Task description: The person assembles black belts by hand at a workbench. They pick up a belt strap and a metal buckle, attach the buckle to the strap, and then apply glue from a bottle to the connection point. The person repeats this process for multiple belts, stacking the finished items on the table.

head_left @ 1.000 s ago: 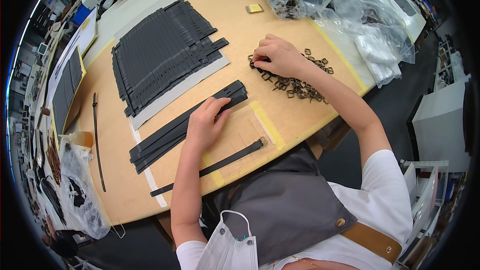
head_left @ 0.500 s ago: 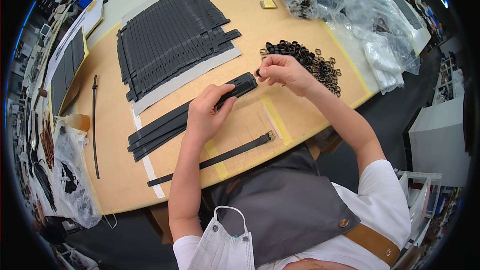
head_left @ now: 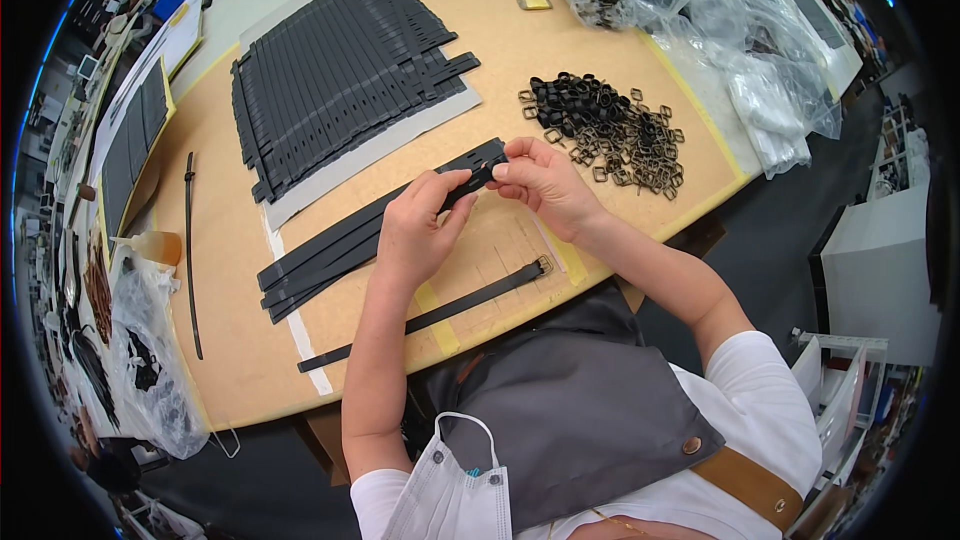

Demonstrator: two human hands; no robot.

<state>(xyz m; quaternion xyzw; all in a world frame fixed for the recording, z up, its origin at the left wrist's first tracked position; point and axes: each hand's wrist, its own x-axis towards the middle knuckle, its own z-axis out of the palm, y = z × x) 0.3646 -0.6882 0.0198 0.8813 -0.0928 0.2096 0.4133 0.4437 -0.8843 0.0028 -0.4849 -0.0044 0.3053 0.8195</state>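
Several dark leather straps (head_left: 335, 252) lie in a loose, overlapping bundle in front of me. My left hand (head_left: 413, 225) pinches one black leather strap (head_left: 473, 183) near its right end, thumb and fingers closed on it. At that end, my right hand (head_left: 545, 190) closes its fingertips on a small black loop (head_left: 488, 170), against the strap; whether the strap passes through it is partly hidden by the fingers. To the right is a heap of black loops (head_left: 575, 103) beside many metal buckles (head_left: 635, 152). Nearer me lies a finished-looking strap with a buckle (head_left: 450, 312).
A wide row of dark straps (head_left: 340, 80) rests on grey card at the back. A thin black strap (head_left: 190, 260) and a bottle of amber liquid (head_left: 158, 246) lie left. Plastic bags (head_left: 720, 30) occupy the far right. A small yellow-and-grey block (head_left: 534, 2) sits at the back.
My right hand has moved left and slightly down, bringing the small black loop to the strap's end. The left hand keeps its hold, and the strap end is now lifted between both hands.
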